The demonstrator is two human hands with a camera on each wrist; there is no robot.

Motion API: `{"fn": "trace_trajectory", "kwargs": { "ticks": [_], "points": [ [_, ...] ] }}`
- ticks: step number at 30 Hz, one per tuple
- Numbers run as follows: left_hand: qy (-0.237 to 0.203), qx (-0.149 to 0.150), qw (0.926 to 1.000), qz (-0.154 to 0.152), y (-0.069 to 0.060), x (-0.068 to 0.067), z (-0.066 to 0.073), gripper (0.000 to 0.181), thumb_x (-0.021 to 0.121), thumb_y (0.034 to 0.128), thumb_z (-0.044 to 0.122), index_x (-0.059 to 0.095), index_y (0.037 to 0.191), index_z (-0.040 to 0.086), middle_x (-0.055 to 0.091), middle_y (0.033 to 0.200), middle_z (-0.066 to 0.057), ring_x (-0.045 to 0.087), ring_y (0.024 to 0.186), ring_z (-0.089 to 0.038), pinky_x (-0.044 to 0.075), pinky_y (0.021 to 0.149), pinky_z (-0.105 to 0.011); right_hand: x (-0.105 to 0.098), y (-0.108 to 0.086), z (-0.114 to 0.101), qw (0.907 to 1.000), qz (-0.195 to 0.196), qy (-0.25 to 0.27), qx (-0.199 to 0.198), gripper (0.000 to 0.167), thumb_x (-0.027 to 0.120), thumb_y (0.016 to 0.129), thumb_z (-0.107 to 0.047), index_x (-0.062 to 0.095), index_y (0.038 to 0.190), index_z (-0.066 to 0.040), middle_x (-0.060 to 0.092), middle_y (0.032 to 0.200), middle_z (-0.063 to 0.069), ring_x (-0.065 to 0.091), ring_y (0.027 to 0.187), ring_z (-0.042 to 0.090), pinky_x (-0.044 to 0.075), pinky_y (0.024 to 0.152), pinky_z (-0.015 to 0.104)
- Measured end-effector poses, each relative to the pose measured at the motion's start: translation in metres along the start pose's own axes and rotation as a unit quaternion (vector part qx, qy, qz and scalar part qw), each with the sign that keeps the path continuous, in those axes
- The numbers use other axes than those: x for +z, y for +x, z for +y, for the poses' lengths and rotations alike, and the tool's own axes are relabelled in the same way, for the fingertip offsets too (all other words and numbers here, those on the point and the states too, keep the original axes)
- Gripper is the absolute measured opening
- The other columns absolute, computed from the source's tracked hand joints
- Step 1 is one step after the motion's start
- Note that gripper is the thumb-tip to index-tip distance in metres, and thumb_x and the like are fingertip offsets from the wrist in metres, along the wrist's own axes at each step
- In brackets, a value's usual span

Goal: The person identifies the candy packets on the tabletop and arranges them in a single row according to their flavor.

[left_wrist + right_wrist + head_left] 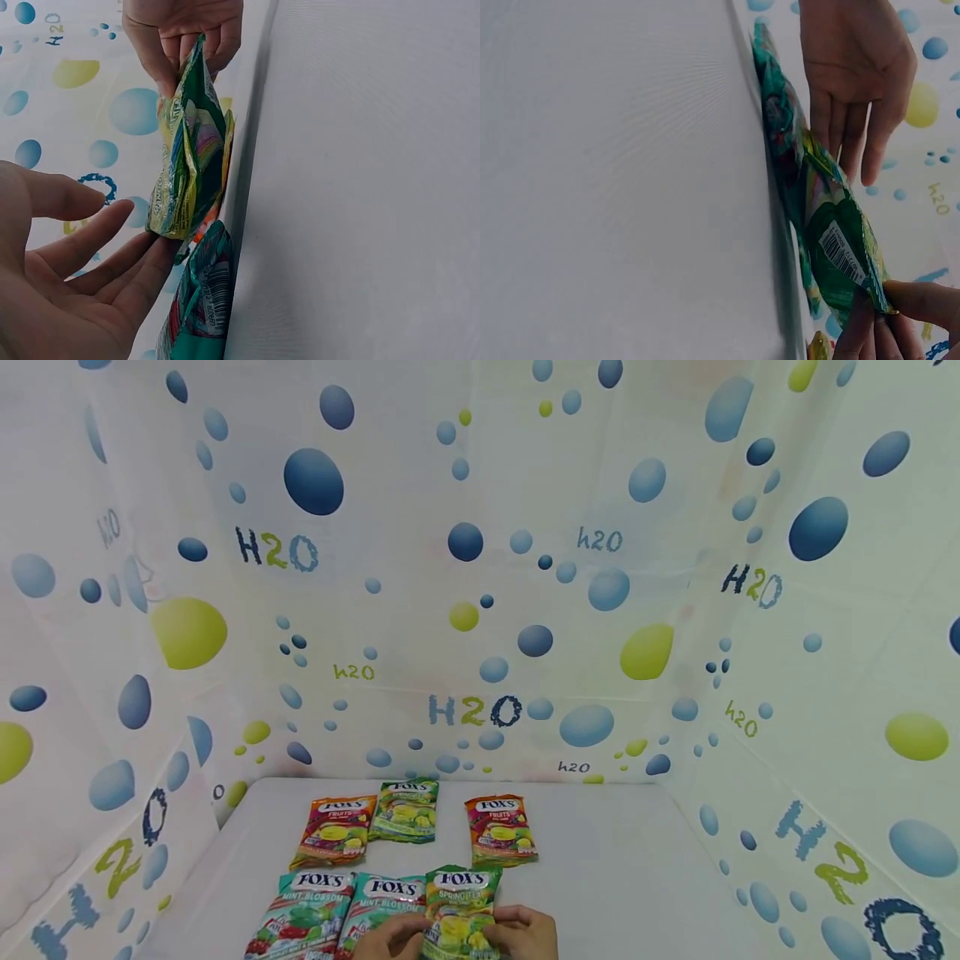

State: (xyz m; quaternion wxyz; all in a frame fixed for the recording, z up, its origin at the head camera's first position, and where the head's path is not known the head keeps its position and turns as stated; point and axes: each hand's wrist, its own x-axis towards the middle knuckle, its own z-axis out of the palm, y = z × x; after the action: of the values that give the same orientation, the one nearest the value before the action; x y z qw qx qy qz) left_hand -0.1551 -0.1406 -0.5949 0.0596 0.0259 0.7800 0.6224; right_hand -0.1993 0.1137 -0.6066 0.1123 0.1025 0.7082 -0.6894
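A green and yellow FOX'S Spring Tea candy bag [461, 906] is between both hands at the front of the table. My right hand [528, 933] pinches its right edge, with the thumb on the near face and fingers behind, as the right wrist view shows. My left hand [393, 937] touches the bag's other side with nearly straight fingertips; its thumb stands away from the bag in the left wrist view. The bag [187, 150] looks tilted there. Directly left of it lie two teal Mint Blossom bags, one nearer [382, 902] and one farther left [303, 914].
Behind, an orange-red Fruits bag [335, 831] lies beside another Spring Tea bag [405, 810]. A second Fruits bag [501, 831] lies to the right of them. The white table [615, 868] meets a bubble-printed curtain [480, 568] at the back and sides.
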Motion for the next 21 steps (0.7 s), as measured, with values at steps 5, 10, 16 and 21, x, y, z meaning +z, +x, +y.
{"fn": "trace_trajectory", "kwargs": {
  "ticks": [5,10,16,21],
  "points": [
    [-0.005,0.027,0.9989,-0.038,0.0032,-0.0018,-0.0054,0.028,0.069,0.1010,0.019,0.073,0.116,-0.004,0.073,0.110,-0.013,0.073,0.096,-0.028,0.062,0.078,-0.037,0.0001,-0.0012,0.0006,1.0000,0.007,-0.005,0.004,0.019,0.086,0.079,-0.002,0.078,0.097,0.001,0.076,0.080,0.004,0.072,0.074,0.017,0.059,0.066,0.033],
    [-0.004,0.017,0.9986,-0.049,0.0029,-0.0012,-0.0048,0.032,0.069,0.1009,0.021,0.072,0.118,-0.006,0.073,0.111,-0.016,0.073,0.097,-0.031,0.062,0.080,-0.040,0.0000,-0.0023,0.0001,0.9998,0.014,-0.014,0.009,0.019,0.087,0.078,-0.001,0.078,0.095,0.001,0.076,0.080,0.003,0.071,0.074,0.015,0.057,0.066,0.031],
    [0.004,0.005,0.9992,-0.041,0.0022,0.0024,-0.0051,0.032,0.068,0.1014,0.021,0.072,0.119,-0.005,0.073,0.111,-0.016,0.073,0.098,-0.034,0.061,0.081,-0.043,-0.0020,-0.0041,0.0011,0.9998,0.010,-0.017,0.010,0.018,0.086,0.079,-0.002,0.077,0.094,0.001,0.075,0.079,0.003,0.070,0.072,0.016,0.057,0.065,0.032],
    [-0.007,0.004,0.9991,-0.042,0.0012,0.0035,-0.0034,0.031,0.068,0.1005,0.018,0.071,0.119,-0.006,0.072,0.112,-0.017,0.073,0.098,-0.035,0.062,0.081,-0.045,-0.0027,-0.0035,0.0026,0.9995,0.011,-0.023,0.018,0.017,0.086,0.079,-0.003,0.076,0.092,-0.002,0.073,0.077,0.003,0.067,0.070,0.016,0.056,0.064,0.032]
  ]
}}
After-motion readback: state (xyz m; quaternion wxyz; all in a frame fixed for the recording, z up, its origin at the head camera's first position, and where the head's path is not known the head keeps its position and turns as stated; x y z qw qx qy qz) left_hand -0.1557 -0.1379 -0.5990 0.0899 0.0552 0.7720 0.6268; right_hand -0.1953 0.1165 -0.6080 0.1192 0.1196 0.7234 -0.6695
